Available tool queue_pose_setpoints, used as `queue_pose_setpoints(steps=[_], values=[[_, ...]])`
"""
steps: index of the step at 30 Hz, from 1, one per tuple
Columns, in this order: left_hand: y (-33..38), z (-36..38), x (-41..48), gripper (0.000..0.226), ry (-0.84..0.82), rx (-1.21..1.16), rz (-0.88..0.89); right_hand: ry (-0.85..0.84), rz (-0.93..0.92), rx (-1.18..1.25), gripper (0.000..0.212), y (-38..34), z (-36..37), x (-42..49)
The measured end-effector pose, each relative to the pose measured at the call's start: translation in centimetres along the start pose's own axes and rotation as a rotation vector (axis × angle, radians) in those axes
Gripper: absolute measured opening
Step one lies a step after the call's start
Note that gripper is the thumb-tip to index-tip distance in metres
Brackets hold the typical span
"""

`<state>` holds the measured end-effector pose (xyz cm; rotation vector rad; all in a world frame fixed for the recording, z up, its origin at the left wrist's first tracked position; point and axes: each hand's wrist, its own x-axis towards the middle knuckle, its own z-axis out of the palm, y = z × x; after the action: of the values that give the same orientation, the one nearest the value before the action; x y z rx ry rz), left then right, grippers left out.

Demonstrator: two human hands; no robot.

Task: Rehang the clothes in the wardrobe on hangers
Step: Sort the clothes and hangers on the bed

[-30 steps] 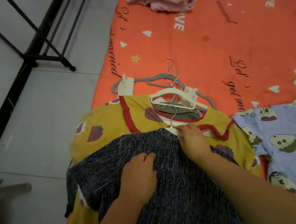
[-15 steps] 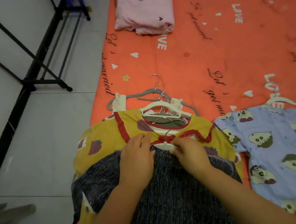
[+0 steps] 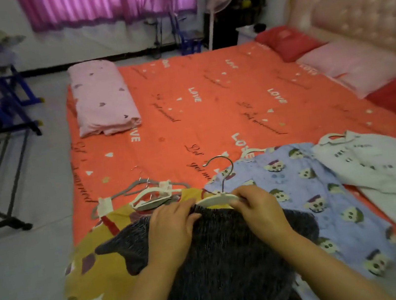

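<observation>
Head camera, looking down at my two hands over a bed. My left hand (image 3: 170,228) has its fingers curled onto the top edge of a dark speckled knit garment (image 3: 225,262), bunching the fabric. Just right of it, my right hand (image 3: 258,207) pinches the far end of a white plastic hanger with a metal hook (image 3: 216,199), which lies between both hands at the garment's neck. Under the knit lies a yellow printed garment with red trim (image 3: 98,248). Just beyond my left hand sits a loose pile of grey and white hangers (image 3: 152,196). Right of my right hand lies a blue cartoon-print shirt (image 3: 313,183), all on an orange printed bedsheet (image 3: 199,113).
</observation>
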<state>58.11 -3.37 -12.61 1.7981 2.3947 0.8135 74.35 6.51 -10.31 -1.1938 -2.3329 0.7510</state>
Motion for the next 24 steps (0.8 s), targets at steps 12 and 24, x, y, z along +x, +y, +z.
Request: queue_pose_setpoints(steps=[12,24], values=[[20.8,2.5,0.0,0.038,0.011,-0.186,0.335,0.372,0.186,-0.129,0.014,7.4,-18.9,-12.6],[50.7,12.9,-2.9,0.034,-0.039,-0.391,0.567,0.534,0.284,-0.173,0.013,24.8,-36.3,-25.7]])
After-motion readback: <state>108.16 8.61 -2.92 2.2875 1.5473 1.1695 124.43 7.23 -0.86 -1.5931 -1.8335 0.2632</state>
